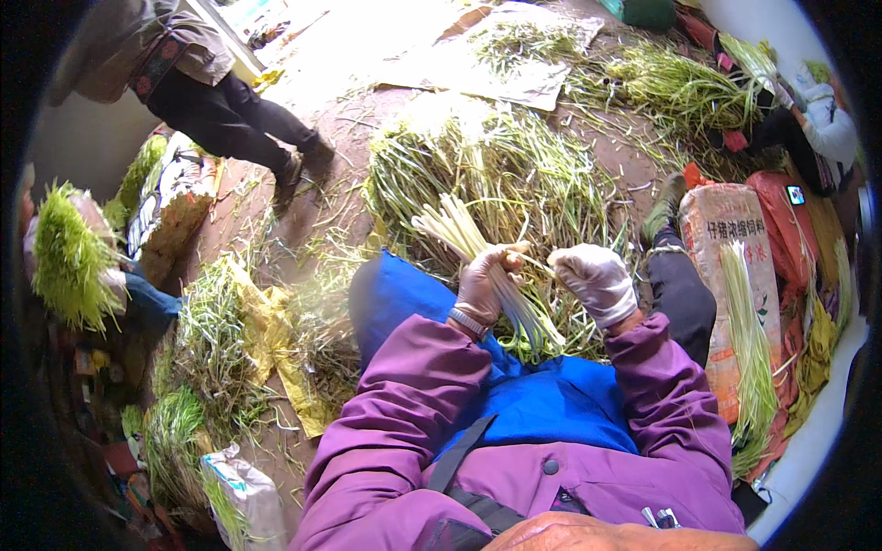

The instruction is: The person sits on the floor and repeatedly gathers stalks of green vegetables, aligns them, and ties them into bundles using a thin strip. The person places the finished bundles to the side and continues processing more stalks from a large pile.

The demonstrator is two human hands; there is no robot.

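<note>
My left hand (pixel 488 279), in a thin glove with bare fingertips, is closed around a bundle of pale green-white stalks (pixel 451 227). The bundle slants across my lap over a blue apron (pixel 551 399). To its right is my right hand (pixel 594 281), in a whitish glove, with its fingers curled at the end of a thin stalk that runs from near the left hand. Before me on the floor lies a large heap of long green stalks (pixel 496 165). A trimmed bundle of pale stalks (pixel 750 344) rests on a printed sack (pixel 723 220) at my right.
A person (pixel 234 103) stands at the upper left. Another person at the far left is by a leafy green bundle (pixel 69 258), and one sits at the upper right among stalks. More plant heaps (pixel 213 344), yellow sacking (pixel 275 324) and a red sack (pixel 785 227) lie around.
</note>
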